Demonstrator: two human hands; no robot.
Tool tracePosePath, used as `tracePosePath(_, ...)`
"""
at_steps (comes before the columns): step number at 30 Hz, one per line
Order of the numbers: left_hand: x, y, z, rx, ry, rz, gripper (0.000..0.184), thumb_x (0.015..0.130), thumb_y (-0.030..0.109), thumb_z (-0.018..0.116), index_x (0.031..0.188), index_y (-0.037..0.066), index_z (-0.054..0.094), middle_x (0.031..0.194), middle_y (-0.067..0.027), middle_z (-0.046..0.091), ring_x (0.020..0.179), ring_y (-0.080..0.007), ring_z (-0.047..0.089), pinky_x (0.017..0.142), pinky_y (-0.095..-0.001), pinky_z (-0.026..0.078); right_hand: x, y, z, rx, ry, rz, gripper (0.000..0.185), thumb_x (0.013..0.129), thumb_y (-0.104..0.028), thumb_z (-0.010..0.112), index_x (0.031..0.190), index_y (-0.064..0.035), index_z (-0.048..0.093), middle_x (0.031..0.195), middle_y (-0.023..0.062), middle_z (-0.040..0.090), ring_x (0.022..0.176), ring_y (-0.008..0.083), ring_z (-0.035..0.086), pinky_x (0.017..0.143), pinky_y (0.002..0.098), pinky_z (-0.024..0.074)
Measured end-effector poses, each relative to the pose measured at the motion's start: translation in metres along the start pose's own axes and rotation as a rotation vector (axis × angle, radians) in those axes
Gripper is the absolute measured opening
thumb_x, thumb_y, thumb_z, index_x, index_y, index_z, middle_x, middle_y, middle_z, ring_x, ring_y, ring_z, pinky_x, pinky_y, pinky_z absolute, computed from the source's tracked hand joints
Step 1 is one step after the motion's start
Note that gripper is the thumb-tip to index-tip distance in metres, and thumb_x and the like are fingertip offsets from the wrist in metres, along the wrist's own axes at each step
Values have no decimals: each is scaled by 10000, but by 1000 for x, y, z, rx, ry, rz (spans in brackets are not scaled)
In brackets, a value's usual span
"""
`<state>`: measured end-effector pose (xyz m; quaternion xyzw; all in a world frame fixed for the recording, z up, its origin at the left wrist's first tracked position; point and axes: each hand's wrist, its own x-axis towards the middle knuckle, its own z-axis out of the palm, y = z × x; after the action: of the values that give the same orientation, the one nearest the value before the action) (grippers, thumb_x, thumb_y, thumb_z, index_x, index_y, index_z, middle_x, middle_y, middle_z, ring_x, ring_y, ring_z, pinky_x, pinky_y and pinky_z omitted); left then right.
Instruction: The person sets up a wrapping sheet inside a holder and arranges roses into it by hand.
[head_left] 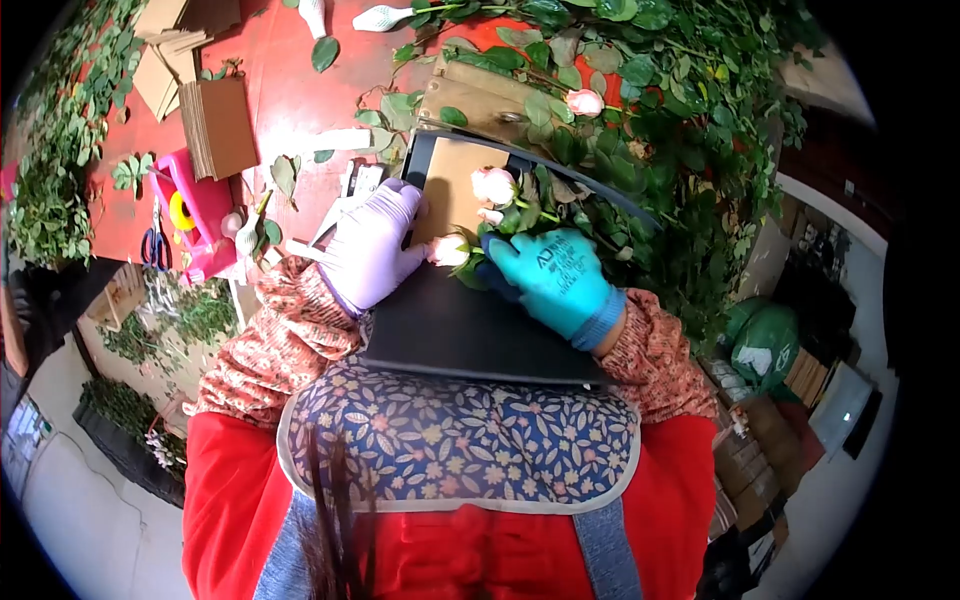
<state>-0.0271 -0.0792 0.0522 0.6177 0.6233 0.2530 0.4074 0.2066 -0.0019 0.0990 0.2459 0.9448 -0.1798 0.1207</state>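
Note:
My left hand (370, 245), in a lilac glove, lies at the left edge of a black tray (460, 320), its fingers beside a pale pink rose (448, 250). What those fingers hold, if anything, cannot be made out. My right hand (555, 280), in a turquoise glove with dark fingertips, is closed around the stem and leaves just right of that rose. Another pink rose (493, 185) lies above, partly on a brown cardboard sheet (455, 185) in the tray. Leafy stems stretch right from both roses.
Behind the tray is a wooden block (480, 95), with a loose pink rose (584, 102) near it. Leafy stems pile up at the right. Brown cards (218, 130), a pink tape dispenser (205, 210) and scissors (156, 240) lie on the red table (285, 70).

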Motion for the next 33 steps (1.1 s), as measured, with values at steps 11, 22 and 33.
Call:
tracePosePath(11, -4, 2, -2, -1, 79, 42, 275, 727, -49, 686, 985, 7, 610, 901, -145, 607, 753, -288, 648, 683, -352, 533, 30, -6, 9, 252, -184, -157, 73, 784, -168, 638, 805, -99, 631, 690, 119, 617, 645, 325, 640, 572, 446, 485)
tracePosePath(22, -5, 5, -30, -97, -291, 430, 399, 724, -78, 647, 1081, 88, 710, 1058, -117, 716, 914, -331, 662, 803, -402, 536, 24, 1, 2, 251, -138, -256, 126, 803, -175, 655, 900, -100, 682, 734, 101, 637, 642, 279, 667, 584, 425, 523)
tracePosePath(33, 1, 4, -30, 12, -382, 444, 417, 734, -65, 650, 1104, 113, 720, 1099, -83, 722, 917, -316, 667, 811, -393, 534, 15, 22, 23, -290, 269, 211, 407, 899, -294, 657, 1257, -105, 616, 872, 60, 603, 609, 247, 586, 548, 374, 478)
